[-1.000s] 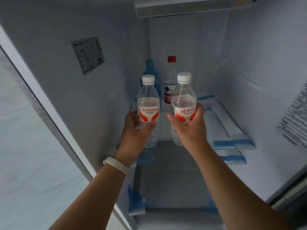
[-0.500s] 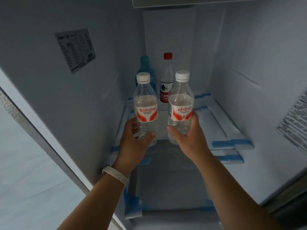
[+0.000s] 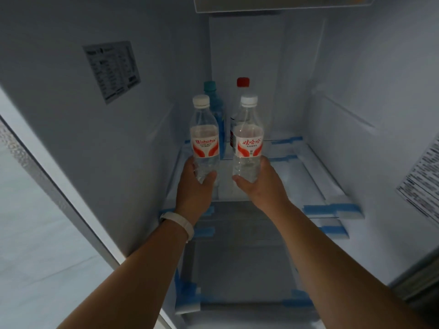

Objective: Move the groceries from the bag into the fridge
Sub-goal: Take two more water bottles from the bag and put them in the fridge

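Two clear ribbed plastic bottles, white-capped, are gripped upright: left bottle by the left hand, right bottle by the right hand, over the glass shelf

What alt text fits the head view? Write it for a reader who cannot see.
Inside the open fridge, the left hand grips the left water bottle and the right hand the right water bottle, both upright over a shelf. Behind stand a blue bottle and a red-capped bottle.

I see the left water bottle and the right water bottle, clear with white caps and red labels, upright side by side inside the fridge.
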